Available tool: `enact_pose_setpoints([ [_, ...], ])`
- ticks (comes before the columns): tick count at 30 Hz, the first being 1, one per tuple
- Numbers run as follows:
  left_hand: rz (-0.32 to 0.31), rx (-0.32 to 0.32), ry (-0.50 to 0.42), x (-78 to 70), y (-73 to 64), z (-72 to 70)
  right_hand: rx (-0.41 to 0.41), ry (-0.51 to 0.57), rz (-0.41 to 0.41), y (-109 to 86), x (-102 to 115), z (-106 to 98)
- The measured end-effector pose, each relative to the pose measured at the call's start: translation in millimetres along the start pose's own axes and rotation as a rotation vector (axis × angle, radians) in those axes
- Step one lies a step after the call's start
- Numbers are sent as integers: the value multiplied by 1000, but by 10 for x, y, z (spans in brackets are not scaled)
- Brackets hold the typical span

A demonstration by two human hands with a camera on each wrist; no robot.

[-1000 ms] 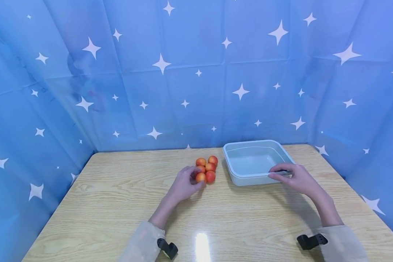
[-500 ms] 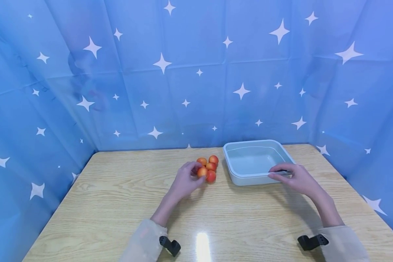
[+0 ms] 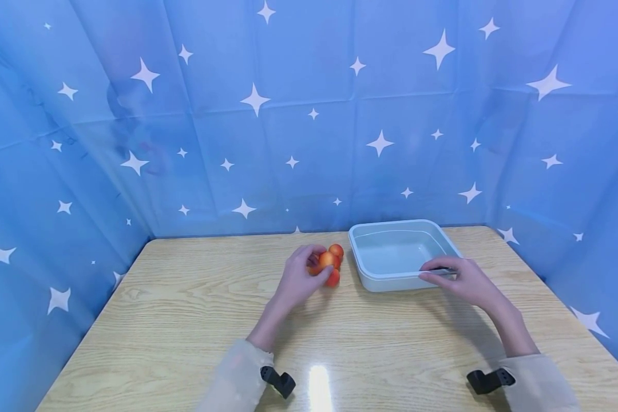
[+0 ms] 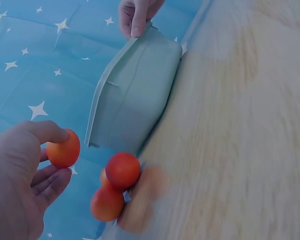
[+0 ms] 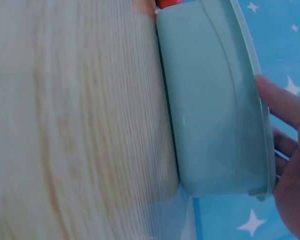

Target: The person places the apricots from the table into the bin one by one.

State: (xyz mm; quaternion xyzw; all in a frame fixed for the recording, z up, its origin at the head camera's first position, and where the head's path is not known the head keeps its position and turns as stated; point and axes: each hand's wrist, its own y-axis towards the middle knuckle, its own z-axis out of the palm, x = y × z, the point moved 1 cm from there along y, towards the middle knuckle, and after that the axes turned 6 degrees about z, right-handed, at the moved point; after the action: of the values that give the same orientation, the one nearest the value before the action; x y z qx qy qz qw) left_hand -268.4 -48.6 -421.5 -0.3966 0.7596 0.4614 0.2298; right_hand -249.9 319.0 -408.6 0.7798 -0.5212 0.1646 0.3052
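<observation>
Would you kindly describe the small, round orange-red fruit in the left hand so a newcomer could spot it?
On the pale wood-grain table, left of the light-blue rectangular tub, find the cluster of round orange-red fruits. The held fruit, pinched by the bare left hand, is clear of the table where its neighbours rest.

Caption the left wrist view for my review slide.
Left hand pinching one red-orange fruit near other fruits on the table; right hand holding the pale container.

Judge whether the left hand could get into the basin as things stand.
Probably yes: the left hand holds an orange-red fruit above the other fruits, and the right hand grips the open-topped basin near its right end, leaving the way seemingly free.
</observation>
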Motion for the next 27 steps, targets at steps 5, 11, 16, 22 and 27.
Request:
enact_pose_setpoints([
  [5, 33, -35, -40, -77, 54, 55, 3, 2, 0, 4, 12, 7],
  [11, 102, -65, -79, -147, 127, 148, 4, -5, 7, 10, 22, 16],
  [16, 133, -59, -96, -209, 167, 226, 6, -1, 11, 13, 33, 18],
  [22, 125, -44, -119, -263, 200, 326, 9, 1, 12, 15, 38, 19],
  [27, 134, -36, -137, -304, 228, 412, 5, -7, 20, 13, 29, 22],
])
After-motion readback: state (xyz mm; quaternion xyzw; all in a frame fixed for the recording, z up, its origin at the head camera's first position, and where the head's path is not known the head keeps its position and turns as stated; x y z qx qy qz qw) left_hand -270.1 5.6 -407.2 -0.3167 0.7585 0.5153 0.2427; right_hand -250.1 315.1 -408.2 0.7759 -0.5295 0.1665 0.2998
